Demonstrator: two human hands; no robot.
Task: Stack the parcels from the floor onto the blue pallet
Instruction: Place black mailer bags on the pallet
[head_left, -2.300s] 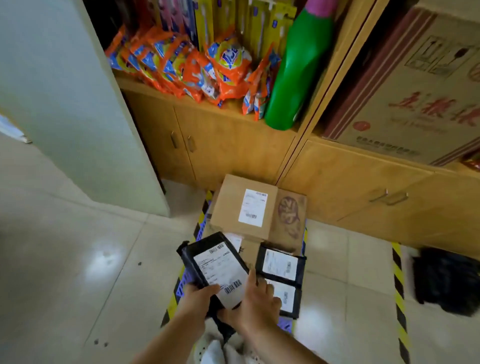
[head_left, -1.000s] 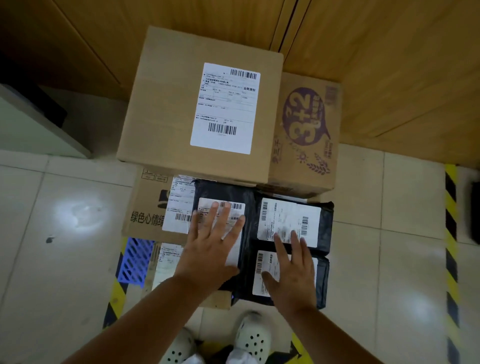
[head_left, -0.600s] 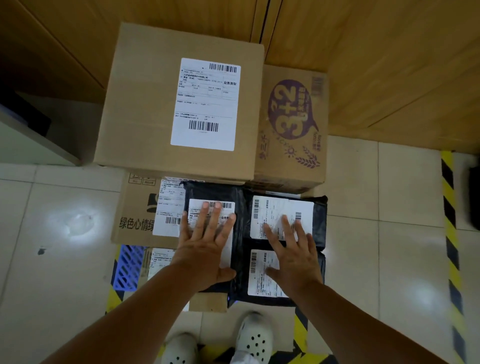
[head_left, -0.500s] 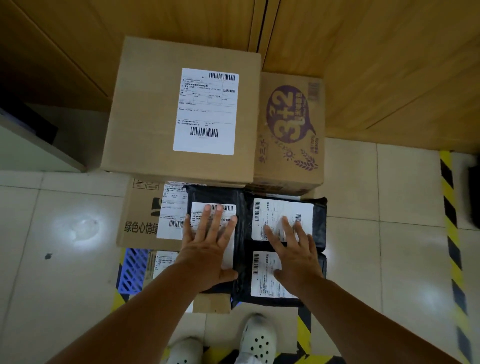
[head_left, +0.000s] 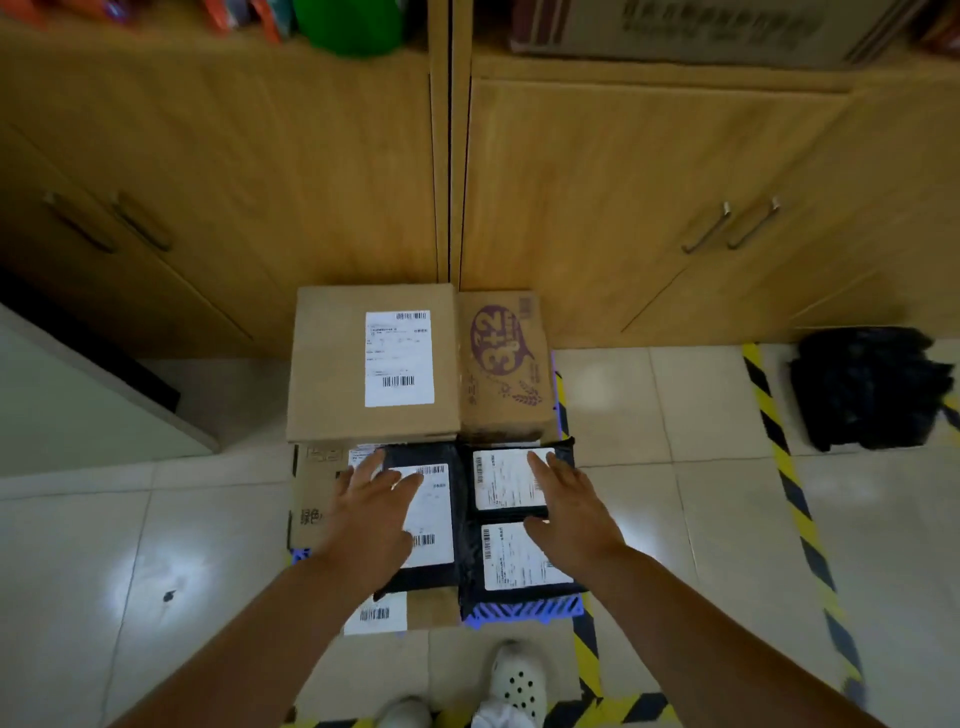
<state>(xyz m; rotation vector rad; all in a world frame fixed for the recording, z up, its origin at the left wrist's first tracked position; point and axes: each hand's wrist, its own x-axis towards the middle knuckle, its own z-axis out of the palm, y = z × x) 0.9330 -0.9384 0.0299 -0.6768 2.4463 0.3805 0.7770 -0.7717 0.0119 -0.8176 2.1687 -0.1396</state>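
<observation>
Centre frame: blue pallet (head_left: 524, 612) loaded with parcels. Large cardboard box (head_left: 332, 374) and printed carton (head_left: 504, 364) at the back; black mailer (head_left: 431, 519) under flat left hand (head_left: 371, 512); right hand (head_left: 574, 512) over two more black mailers (head_left: 511, 530). Wooden cabinets (head_left: 260, 182) above, black bag (head_left: 867, 387) at right.

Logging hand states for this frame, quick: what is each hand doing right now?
Left hand: open, fingers straight over the left black parcel.
Right hand: open, holding nothing, over the right black parcels.

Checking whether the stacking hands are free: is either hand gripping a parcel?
No, the left hand and right hand lie flat-fingered over the black parcels.
</observation>
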